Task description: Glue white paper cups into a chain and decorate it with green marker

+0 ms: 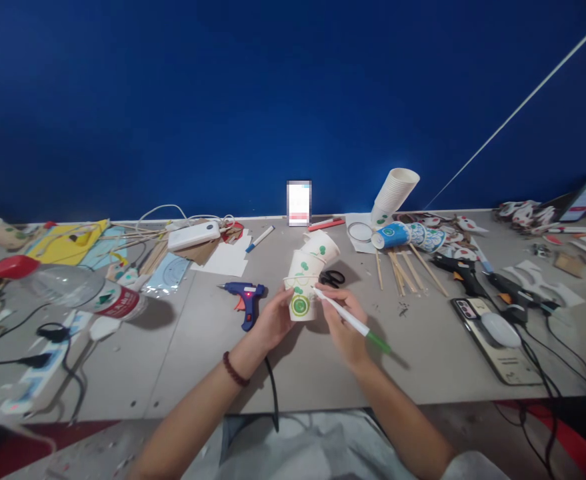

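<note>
Three paper cups with green patterns are joined in a bent stack; the lowest paper cup faces me with a green round mark. My left hand is closed around the left side of that cup. In my right hand is a white marker with a green end, its tip at the cup's right side. A blue glue gun with a lit red light lies left of my left hand. Black-handled scissors lie behind the cups, partly hidden.
A plastic bottle with a red cap and a power strip are at left. A tall cup stack leans at the back right. Blue cups, sticks, black glue guns and a phone occupy the right.
</note>
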{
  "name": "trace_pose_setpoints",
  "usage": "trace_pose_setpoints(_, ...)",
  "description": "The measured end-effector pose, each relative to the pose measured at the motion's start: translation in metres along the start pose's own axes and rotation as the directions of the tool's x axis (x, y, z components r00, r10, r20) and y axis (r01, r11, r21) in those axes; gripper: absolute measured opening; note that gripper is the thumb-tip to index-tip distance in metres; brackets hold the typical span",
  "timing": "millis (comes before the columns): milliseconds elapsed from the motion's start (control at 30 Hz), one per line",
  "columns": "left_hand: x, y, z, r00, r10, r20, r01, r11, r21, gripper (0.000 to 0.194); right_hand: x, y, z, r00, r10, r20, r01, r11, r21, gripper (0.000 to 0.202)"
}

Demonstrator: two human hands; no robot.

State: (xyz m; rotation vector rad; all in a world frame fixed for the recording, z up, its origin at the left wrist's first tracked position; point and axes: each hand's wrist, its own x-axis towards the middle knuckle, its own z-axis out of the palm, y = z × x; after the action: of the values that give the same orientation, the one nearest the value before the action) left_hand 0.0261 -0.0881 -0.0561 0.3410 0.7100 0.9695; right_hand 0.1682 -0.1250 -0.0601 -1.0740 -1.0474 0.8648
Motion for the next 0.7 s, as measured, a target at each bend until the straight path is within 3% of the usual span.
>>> trace_pose_setpoints(233,-0.0005,0.0015,-0.0017,0.999,-0.037,0.030,0.038,0.999,-0.027,0.033,-0.0016,0.0011,0.0013,0.999,-0.041,0.024,0.041,0.999,-0.018,0.006)
trace_pose_setpoints(500,-0.0010,-0.0057,-0.0038,0.997,0.063,0.053,-0.069,0.991,0.115,0.038,-0.0039,-0.0055,0.0026,0.991,-0.073,0.109,0.083,0.993,-0.089,0.008)
trace_pose_setpoints(700,-0.0010,-0.0042,-0.0024,0.999,0.049,0.004,-0.049,0.993,0.107,0.034,-0.0057,-0.0029,0.0058,0.996,-0.076,0.045,0.077,0.997,-0.005,0.013)
